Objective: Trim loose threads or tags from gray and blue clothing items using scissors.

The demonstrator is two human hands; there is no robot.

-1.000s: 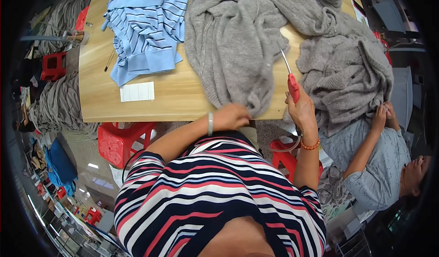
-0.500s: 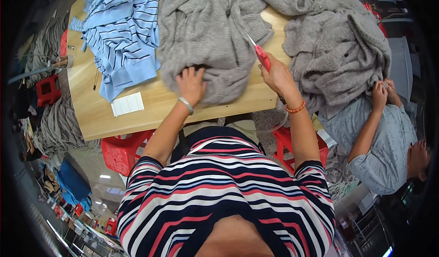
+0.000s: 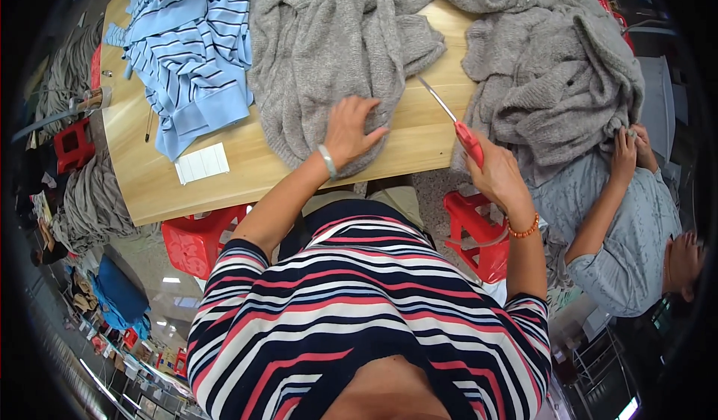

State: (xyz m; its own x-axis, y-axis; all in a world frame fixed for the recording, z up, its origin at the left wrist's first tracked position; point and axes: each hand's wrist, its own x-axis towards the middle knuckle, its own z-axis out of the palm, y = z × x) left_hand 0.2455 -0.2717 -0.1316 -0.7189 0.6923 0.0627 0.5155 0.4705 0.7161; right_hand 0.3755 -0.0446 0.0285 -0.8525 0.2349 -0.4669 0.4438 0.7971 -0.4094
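A grey knitted garment [image 3: 321,61] lies bunched on the wooden table before me, its lower part near the front edge. My left hand [image 3: 350,131] rests on that part with the fingers spread and the thumb out to the right. In my right hand [image 3: 499,176] I grip a pair of scissors [image 3: 470,144] by the red handles. Their narrow metal blades point up and left, over the bare wood just right of the garment. The fingers wrapped round the handles are partly hidden.
A blue striped garment pile [image 3: 193,53] lies at the left, with a white paper slip [image 3: 202,163] below it. More grey knitwear [image 3: 557,83] covers the right side, where a co-worker [image 3: 624,218] handles its edge. Red stools [image 3: 196,242] stand under the table's front.
My left hand has shifted right across the grey garment. My right hand has drawn the scissors back toward me and to the right, away from the cloth.
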